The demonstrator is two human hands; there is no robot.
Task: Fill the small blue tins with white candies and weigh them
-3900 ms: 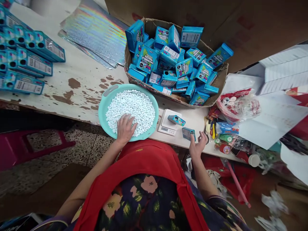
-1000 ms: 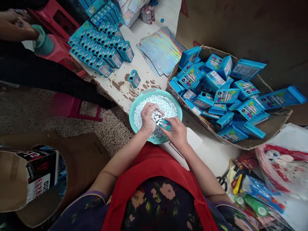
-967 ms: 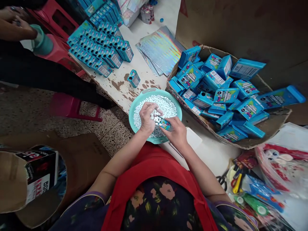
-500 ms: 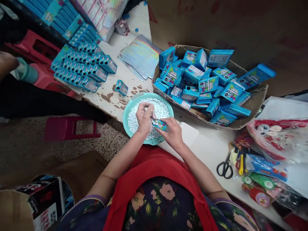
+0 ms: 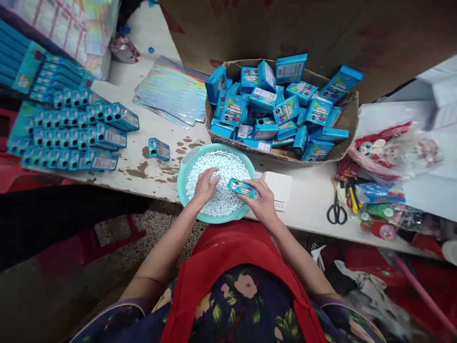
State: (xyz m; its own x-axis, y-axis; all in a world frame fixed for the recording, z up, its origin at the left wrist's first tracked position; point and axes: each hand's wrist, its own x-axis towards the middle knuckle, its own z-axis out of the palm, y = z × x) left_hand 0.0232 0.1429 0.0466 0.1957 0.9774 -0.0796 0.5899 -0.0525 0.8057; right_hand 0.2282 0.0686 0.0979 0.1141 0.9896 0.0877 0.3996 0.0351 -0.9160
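One small blue box [image 5: 242, 187] pinched in the right hand's [image 5: 262, 199] grip, between thumb and fingers, above white candies [image 5: 224, 174]

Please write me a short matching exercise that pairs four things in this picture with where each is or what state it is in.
Column one
1. Right hand
2. Left hand
3. Scissors
4. Shiny sheets

Column two
A. Black-handled, lying to the right of the white scale
B. Holding a small blue box
C. Silvery, in a loose stack to the left of the carton
D. Without a box, fingers at the white pieces in the basin

Right pairs: 1-B, 2-D, 3-A, 4-C
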